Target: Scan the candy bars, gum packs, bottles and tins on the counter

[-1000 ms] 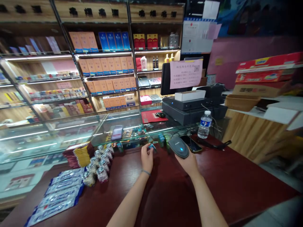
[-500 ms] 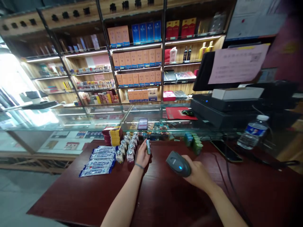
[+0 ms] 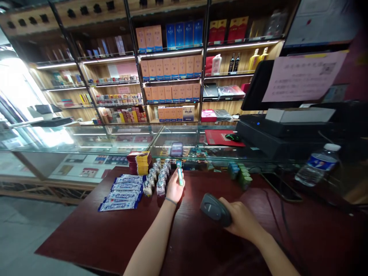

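Observation:
My left hand (image 3: pixel 174 187) is closed around a slim green-and-white pack (image 3: pixel 180 175), its long narrow side facing up; the print is too small to read. In my right hand (image 3: pixel 240 217) is a dark grey barcode scanner (image 3: pixel 215 209), its head aimed left toward the pack, with a gap between them. Just left of my left hand stand several small jars with silvery lids (image 3: pixel 161 188), in two rows. Beyond them are stacked yellow packets (image 3: pixel 143 163) and dark red packets (image 3: pixel 133 163). Blue-and-white long wrapped packets (image 3: pixel 122 193) lie overlapping at the left.
Green and blue small cylindrical packs (image 3: pixel 243 176) stand right of centre on the dark red table (image 3: pixel 120 237). A phone (image 3: pixel 281 186), cables and a water bottle (image 3: pixel 317 165) are at the right. Behind run a glass counter (image 3: pixel 138 138), a monitor (image 3: pixel 258 86) and stocked shelves.
The pack in my left hand has turned, so more of its pale long side shows. The scanner's blue light no longer shows. The whole view has shifted slightly.

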`<state>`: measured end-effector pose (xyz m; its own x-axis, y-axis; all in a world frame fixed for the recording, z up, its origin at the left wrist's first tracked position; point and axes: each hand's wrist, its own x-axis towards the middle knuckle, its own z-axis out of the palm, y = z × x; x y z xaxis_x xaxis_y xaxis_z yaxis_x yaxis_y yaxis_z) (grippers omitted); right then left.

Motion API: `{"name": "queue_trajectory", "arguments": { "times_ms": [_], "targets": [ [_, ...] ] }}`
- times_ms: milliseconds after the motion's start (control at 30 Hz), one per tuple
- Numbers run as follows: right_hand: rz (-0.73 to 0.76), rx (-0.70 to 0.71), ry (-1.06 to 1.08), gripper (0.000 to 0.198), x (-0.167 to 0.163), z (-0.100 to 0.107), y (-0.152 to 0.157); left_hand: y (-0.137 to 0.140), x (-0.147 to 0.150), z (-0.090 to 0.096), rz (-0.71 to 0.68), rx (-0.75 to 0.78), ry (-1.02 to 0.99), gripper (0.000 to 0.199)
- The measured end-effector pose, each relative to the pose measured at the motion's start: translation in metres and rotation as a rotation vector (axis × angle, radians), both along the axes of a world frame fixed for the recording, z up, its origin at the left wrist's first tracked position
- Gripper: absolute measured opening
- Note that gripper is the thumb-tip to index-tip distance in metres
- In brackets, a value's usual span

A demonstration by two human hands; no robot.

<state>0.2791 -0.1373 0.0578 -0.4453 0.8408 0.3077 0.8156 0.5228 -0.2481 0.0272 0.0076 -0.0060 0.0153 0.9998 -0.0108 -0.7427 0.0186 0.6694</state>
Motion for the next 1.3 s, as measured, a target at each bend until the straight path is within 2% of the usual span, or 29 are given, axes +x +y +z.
{"name": "queue_trajectory", "arguments": {
  "times_ms": [133,233,367,500,633,767,933,1000,1300],
  "targets": [
    [0.001,0.002,0.031,0.044,0.001,0.0,0.0,0.003,0.004,-0.001,0.063,-0.047,0.041,0.032],
    [-0.014,0.038,0.049,0.049,0.003,-0.002,0.002,0.004,0.009,-0.003,0.147,-0.043,0.153,0.038],
    [-0.038,0.074,0.071,0.044,0.01,-0.008,0.007,0.002,0.01,-0.004,0.279,0.036,0.508,0.038],
    [-0.05,0.077,0.104,0.041,0.017,-0.013,0.011,0.007,0.003,0.0,0.497,0.116,0.841,0.035],
    [-0.058,0.046,0.138,0.04,0.02,-0.013,0.011,0.02,-0.001,0.006,0.615,0.194,1.074,0.031],
    [-0.069,0.099,0.15,0.03,0.02,-0.013,0.01,0.033,0.0,0.0,0.649,0.235,1.129,0.029],
    [-0.055,0.164,0.139,0.043,0.02,-0.014,0.01,0.043,-0.003,-0.016,0.641,0.275,1.117,0.029],
    [-0.038,0.164,0.143,0.042,0.019,-0.013,0.01,0.044,-0.003,-0.019,0.621,0.29,1.105,0.032],
    [-0.012,0.133,0.168,0.042,0.017,-0.006,0.006,0.048,-0.002,-0.02,0.596,0.266,1.106,0.047]
  ]
}}
